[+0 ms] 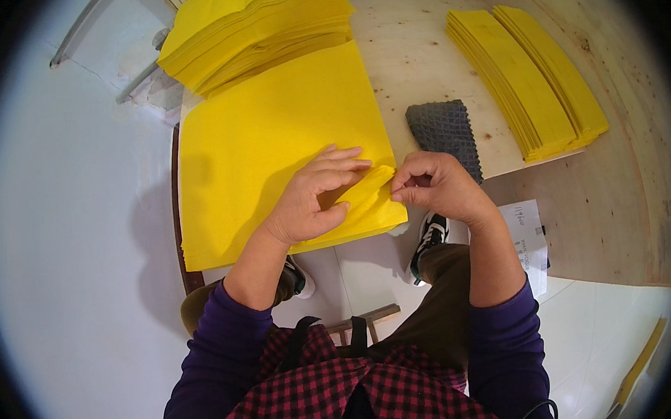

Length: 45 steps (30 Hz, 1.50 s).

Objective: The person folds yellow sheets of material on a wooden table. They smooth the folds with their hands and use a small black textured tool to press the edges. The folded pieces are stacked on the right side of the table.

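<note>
A broad stack of yellow cloth-like sheets (270,122) lies in front of me. Near its right front corner, a yellow sheet (365,199) is bunched into a raised fold. My right hand (433,183) pinches the sheet's edge between thumb and fingertips at that corner. On the other side of the fold, my left hand (318,194) rests with fingers spread and thumb apart, the yellow material showing between them. The left fingertips lie on or just above the stack; exact contact is hard to tell.
A thick pile of folded yellow sheets (258,31) sits behind the stack. A dark grey textured cloth (445,132) lies on the wooden table (410,46) to the right. Beyond it are two bundles of narrow yellow strips (515,86). White paper (527,237) hangs below the table's edge.
</note>
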Motion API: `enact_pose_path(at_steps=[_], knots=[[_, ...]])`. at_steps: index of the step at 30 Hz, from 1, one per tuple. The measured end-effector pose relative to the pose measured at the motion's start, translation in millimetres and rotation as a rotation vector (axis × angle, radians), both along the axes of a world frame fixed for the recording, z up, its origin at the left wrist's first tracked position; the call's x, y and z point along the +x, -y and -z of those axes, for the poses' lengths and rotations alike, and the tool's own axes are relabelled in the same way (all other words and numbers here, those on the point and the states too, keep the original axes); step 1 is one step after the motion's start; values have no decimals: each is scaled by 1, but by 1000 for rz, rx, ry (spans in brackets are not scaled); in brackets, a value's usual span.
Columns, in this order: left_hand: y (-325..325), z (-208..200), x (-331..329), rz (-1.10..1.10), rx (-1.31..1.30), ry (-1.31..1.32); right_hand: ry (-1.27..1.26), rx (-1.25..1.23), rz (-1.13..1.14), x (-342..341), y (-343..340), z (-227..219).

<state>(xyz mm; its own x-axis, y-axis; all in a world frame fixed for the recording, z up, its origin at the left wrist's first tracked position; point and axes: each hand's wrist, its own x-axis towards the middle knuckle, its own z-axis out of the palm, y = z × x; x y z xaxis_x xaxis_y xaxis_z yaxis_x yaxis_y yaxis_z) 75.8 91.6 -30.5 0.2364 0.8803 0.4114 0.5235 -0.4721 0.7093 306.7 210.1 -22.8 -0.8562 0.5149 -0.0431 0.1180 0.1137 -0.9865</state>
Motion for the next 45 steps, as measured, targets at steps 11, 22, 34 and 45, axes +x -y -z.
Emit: enact_pose_path(at_steps=[11, 22, 34, 45], knots=[[2, -9, 4, -1, -37, -37, -61, -48, 33, -8, 3, -11], [3, -13, 8, -21, -20, -163, -82, -13, 48, -13, 2, -11], [2, -12, 8, -35, -65, -95, -58, 25, 140, -8, 3, -14], [3, -10, 6, -48, -91, 0, 45, -6, -97, 3, -3, -1]])
